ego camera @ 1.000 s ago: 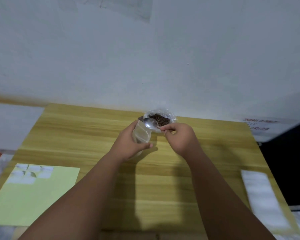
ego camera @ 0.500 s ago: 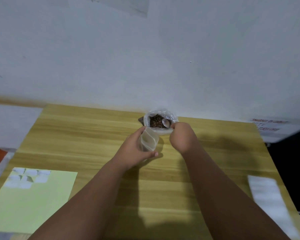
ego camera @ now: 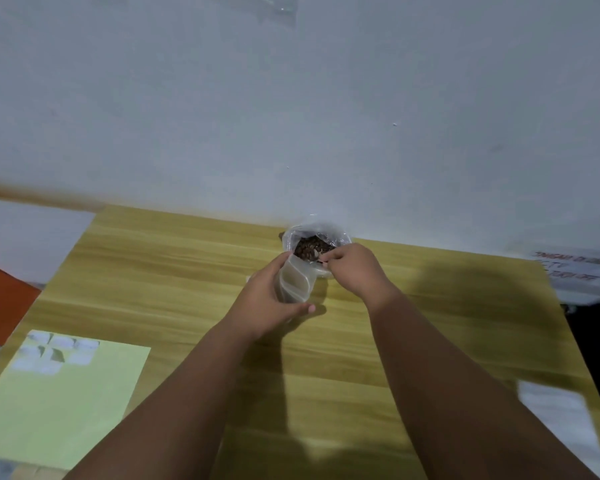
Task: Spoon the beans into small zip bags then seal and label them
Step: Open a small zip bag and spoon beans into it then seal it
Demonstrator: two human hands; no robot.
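From the head camera, spilling is our risk: the small zip bag (ego camera: pixel 293 285) is limp, and if its mouth sags, beans will scatter over the table (ego camera: pixel 174 271). Our left hand (ego camera: pixel 265 301) curls round it, just beside the bag of beans (ego camera: pixel 310 244) at the far edge. Our right hand (ego camera: pixel 353 269) pinches the spoon (ego camera: pixel 315 253), dipped among them. The zip bag looks clear, with no beans visible.

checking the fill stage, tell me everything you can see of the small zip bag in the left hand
The small zip bag is clear, thin plastic, roughly upright with its mouth up beside the open bag of beans. The left hand grips it from the left, thumb near its lower edge. No dark beans show inside.
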